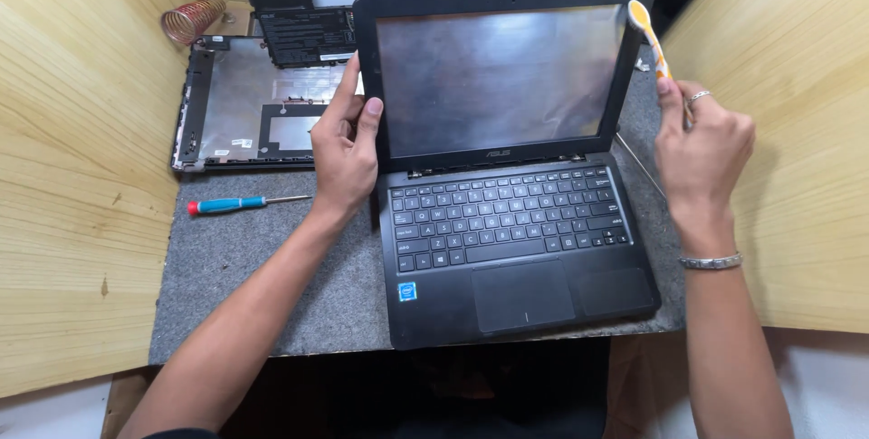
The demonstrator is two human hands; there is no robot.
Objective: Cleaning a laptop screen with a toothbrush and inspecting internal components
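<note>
A small black laptop [520, 249] stands open on a grey felt mat [253, 258], its dark screen [493, 77] facing me. My left hand [344, 145] grips the left edge of the screen bezel, thumb on the front. My right hand [701, 145] holds a thin yellow and white pry tool [650, 36] whose tip touches the upper right corner of the bezel. A ring and a metal bracelet are on that hand and wrist.
A blue and red screwdriver [237, 205] lies on the mat left of the laptop. Behind it rest a removed laptop bottom cover [240, 104], a black battery [308, 36] and a coiled spring [192, 18]. Wooden panels wall in both sides.
</note>
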